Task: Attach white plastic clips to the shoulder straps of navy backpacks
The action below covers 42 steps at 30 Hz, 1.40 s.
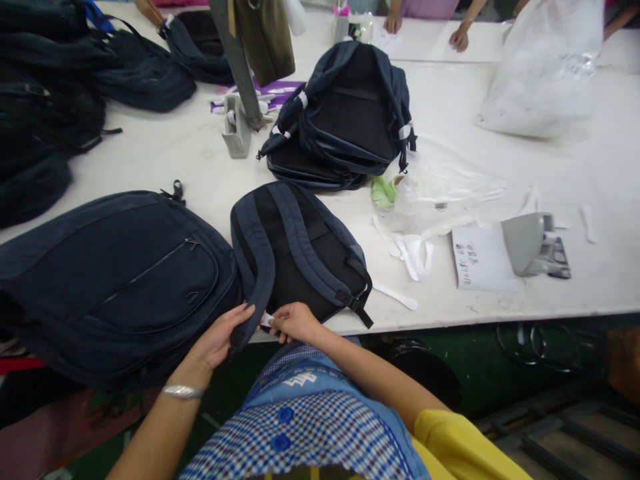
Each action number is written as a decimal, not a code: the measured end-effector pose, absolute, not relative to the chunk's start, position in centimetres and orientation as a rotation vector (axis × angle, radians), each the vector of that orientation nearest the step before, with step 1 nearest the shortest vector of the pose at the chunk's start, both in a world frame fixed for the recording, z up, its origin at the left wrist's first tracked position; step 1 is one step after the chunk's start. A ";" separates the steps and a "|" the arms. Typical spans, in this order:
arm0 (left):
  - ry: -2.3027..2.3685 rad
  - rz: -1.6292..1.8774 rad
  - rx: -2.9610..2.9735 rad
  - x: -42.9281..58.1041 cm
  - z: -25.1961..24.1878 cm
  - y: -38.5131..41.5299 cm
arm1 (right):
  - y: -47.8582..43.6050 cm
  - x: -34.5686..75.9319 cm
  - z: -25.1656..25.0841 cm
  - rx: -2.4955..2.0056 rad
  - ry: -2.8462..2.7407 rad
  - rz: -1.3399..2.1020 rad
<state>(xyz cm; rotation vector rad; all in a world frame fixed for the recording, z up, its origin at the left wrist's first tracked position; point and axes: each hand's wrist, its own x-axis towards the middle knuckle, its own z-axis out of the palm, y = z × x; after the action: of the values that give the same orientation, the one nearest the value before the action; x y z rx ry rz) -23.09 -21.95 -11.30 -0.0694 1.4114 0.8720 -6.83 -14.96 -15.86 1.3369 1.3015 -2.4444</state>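
A navy backpack (300,250) lies back-side up at the near edge of the white table (550,167), its shoulder straps toward me. My left hand (223,337) is closed round the end of its left shoulder strap (257,267). My right hand (295,323) pinches a small white strip (267,320) against the same strap end. A second navy backpack (115,280) lies front up just left of it, partly over the table edge.
Another navy backpack (345,117) with white strips on its straps sits mid-table. More dark bags (50,113) pile at the far left. White strips (410,253), a paper sheet (483,257), a grey tool (533,243) and a plastic bag (545,67) lie right. Other people's hands (457,39) rest at the far edge.
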 end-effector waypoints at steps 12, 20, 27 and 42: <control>1.685 1.081 0.131 -19.6 -14.5 -24.2 | -13.5 -7.9 -18.6 1.178 1.383 -2.645; 1.428 1.215 -0.060 -18.8 -15.0 -24.3 | -11.2 -8.1 -19.3 0.988 1.652 -2.337; 1.486 1.267 -0.047 -18.0 -15.0 -24.5 | -11.6 -7.3 -17.4 1.024 1.533 -2.313; 1.644 1.419 0.046 -17.1 -16.4 -24.7 | -11.4 -4.2 -14.3 0.820 2.292 -1.993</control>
<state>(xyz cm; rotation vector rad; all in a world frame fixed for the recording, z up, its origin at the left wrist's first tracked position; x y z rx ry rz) -17.11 -24.71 -16.37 0.0457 1.6437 1.4191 -4.23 -11.42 -14.33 0.8200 2.2923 -1.9931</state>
